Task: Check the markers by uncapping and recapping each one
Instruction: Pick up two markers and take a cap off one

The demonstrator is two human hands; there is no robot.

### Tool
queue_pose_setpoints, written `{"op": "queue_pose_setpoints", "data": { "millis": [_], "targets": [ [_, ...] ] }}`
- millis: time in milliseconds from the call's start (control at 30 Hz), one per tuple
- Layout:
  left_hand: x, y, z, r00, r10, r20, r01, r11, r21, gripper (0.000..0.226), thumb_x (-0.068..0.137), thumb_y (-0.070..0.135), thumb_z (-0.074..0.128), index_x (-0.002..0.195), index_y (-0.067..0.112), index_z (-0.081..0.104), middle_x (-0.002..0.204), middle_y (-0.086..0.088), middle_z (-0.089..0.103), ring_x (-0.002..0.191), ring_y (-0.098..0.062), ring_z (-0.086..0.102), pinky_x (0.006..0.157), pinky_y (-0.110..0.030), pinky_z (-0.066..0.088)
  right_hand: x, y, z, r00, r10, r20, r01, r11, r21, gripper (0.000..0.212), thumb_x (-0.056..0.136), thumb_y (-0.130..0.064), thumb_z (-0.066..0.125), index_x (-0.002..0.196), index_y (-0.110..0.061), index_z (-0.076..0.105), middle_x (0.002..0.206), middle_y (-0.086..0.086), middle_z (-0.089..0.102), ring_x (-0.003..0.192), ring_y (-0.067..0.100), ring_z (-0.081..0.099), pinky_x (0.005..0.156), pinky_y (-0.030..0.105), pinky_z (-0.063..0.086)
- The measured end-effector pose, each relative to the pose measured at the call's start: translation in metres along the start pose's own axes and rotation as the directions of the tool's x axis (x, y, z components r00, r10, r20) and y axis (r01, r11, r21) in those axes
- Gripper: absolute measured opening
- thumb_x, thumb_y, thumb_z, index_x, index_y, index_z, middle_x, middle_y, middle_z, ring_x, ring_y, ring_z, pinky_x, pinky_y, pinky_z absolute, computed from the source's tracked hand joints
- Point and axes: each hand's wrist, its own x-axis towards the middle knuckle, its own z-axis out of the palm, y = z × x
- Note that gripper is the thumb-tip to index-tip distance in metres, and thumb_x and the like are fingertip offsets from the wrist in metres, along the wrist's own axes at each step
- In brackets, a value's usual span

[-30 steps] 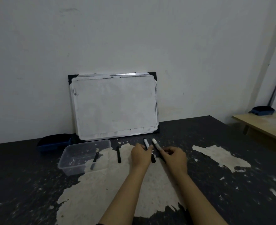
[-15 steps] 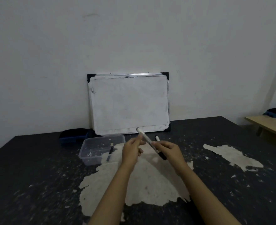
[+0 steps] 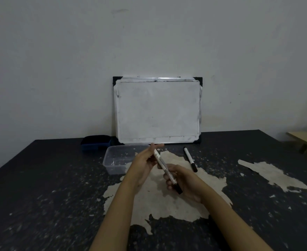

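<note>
Both hands hold one white marker (image 3: 164,167) with a black cap above the middle of the table. My left hand (image 3: 145,161) grips its far white end with fingers closed around it. My right hand (image 3: 182,180) grips its near end, where the black cap points toward me. A second white marker (image 3: 190,159) with a black cap lies flat on the table to the right, apart from both hands. The clear plastic container (image 3: 116,158) stands left of my hands; its contents are partly hidden by my left hand.
A small whiteboard (image 3: 158,110) leans against the wall at the back. A dark blue tray (image 3: 95,142) sits left of it. The black table (image 3: 40,187) has large pale worn patches. A wooden table edge (image 3: 306,140) shows at far right.
The marker and both hands have come up off the table and nearer to me. The view has shifted, so the board sits more to the right. The second marker stays on the table.
</note>
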Motion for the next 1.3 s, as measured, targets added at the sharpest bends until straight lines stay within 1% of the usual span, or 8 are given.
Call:
{"op": "queue_pose_setpoints", "data": {
  "millis": [167, 333, 500, 633, 933, 1067, 1200, 1300],
  "targets": [
    [-0.001, 0.000, 0.001, 0.992, -0.096, 0.081, 0.105, 0.988, -0.109, 0.035, 0.099, 0.028, 0.044, 0.109, 0.004, 0.067, 0.092, -0.007, 0.068, 0.091, -0.017, 0.065, 0.093, -0.041, 0.050, 0.002, 0.004, 0.000, 0.988, 0.098, 0.122, -0.113, 0.987, 0.114, 0.039, 0.102, -0.041, 0.044, 0.127, -0.013, 0.054, 0.061, -0.005, 0.028, 0.040, 0.004, 0.024, 0.034, 0.018, 0.014],
    [-0.003, 0.002, 0.001, 0.980, -0.157, 0.123, 0.184, 0.951, -0.248, 0.030, 0.100, 0.020, 0.043, 0.106, 0.001, 0.065, 0.090, -0.005, 0.070, 0.088, -0.014, 0.066, 0.082, -0.029, 0.058, 0.001, 0.001, -0.013, 0.925, 0.181, 0.333, -0.262, 0.940, 0.216, 0.034, 0.100, -0.046, 0.046, 0.084, -0.016, 0.049, 0.057, -0.008, 0.020, 0.038, 0.005, 0.014, 0.028, 0.016, 0.019],
    [0.001, 0.006, 0.007, 0.986, -0.167, -0.029, 0.159, 0.970, -0.186, 0.026, 0.100, 0.018, 0.044, 0.082, 0.005, 0.059, 0.094, -0.010, 0.067, 0.097, -0.021, 0.062, 0.090, -0.033, 0.049, 0.003, 0.001, 0.007, 0.998, 0.060, -0.035, -0.067, 0.971, -0.231, 0.040, 0.103, -0.051, 0.038, 0.075, -0.023, 0.044, 0.055, -0.010, 0.027, 0.039, 0.004, 0.020, 0.035, 0.018, 0.016],
    [0.002, 0.009, 0.013, 0.983, -0.118, -0.142, 0.094, 0.981, -0.170, 0.028, 0.100, 0.014, 0.044, 0.079, 0.003, 0.058, 0.092, -0.013, 0.066, 0.094, -0.023, 0.062, 0.089, -0.034, 0.050, 0.009, 0.010, 0.013, 0.929, -0.329, -0.169, 0.088, 0.641, -0.762, 0.047, 0.104, -0.048, 0.038, 0.090, -0.008, 0.058, 0.057, -0.009, 0.042, 0.044, 0.002, 0.036, 0.049, 0.021, 0.030],
    [0.010, 0.007, 0.016, 0.915, -0.011, -0.403, -0.053, 0.988, -0.147, 0.029, 0.099, 0.018, 0.048, 0.086, -0.004, 0.062, 0.086, -0.013, 0.065, 0.084, -0.021, 0.064, 0.078, -0.028, 0.057, 0.009, 0.024, 0.006, 0.795, -0.594, -0.123, 0.038, 0.252, -0.967, 0.028, 0.105, -0.042, 0.037, 0.086, -0.025, 0.048, 0.059, -0.006, 0.050, 0.051, 0.008, 0.047, 0.046, 0.022, 0.032],
    [0.010, 0.019, 0.002, 0.930, 0.015, -0.368, -0.055, 0.994, -0.098, 0.027, 0.099, 0.021, 0.049, 0.086, 0.004, 0.066, 0.094, -0.009, 0.065, 0.090, -0.018, 0.061, 0.083, -0.028, 0.051, 0.007, 0.020, -0.008, 0.797, -0.577, -0.178, 0.114, 0.433, -0.894, 0.035, 0.104, -0.044, 0.040, 0.078, -0.023, 0.047, 0.066, -0.001, 0.051, 0.058, 0.012, 0.048, 0.057, 0.033, 0.036],
    [-0.004, 0.009, 0.009, 0.966, -0.005, -0.257, 0.040, 0.991, 0.130, 0.022, 0.098, 0.020, 0.051, 0.098, 0.012, 0.071, 0.099, 0.002, 0.060, 0.079, -0.009, 0.047, 0.072, -0.022, 0.040, 0.004, 0.018, -0.014, 0.808, -0.541, -0.234, 0.197, 0.622, -0.758, 0.043, 0.106, -0.042, 0.038, 0.083, -0.010, 0.055, 0.070, -0.002, 0.047, 0.054, 0.002, 0.040, 0.057, 0.025, 0.033],
    [-0.011, 0.004, 0.012, 0.985, -0.018, -0.171, 0.065, 0.959, 0.276, 0.024, 0.097, 0.021, 0.053, 0.107, 0.011, 0.073, 0.076, 0.005, 0.053, 0.068, -0.011, 0.041, 0.067, -0.023, 0.038, 0.008, 0.020, -0.023, 0.825, -0.492, -0.278, 0.210, 0.724, -0.657, 0.046, 0.108, -0.039, 0.030, 0.085, -0.013, 0.060, 0.063, -0.004, 0.043, 0.046, 0.003, 0.035, 0.048, 0.021, 0.029]
  ]
}}
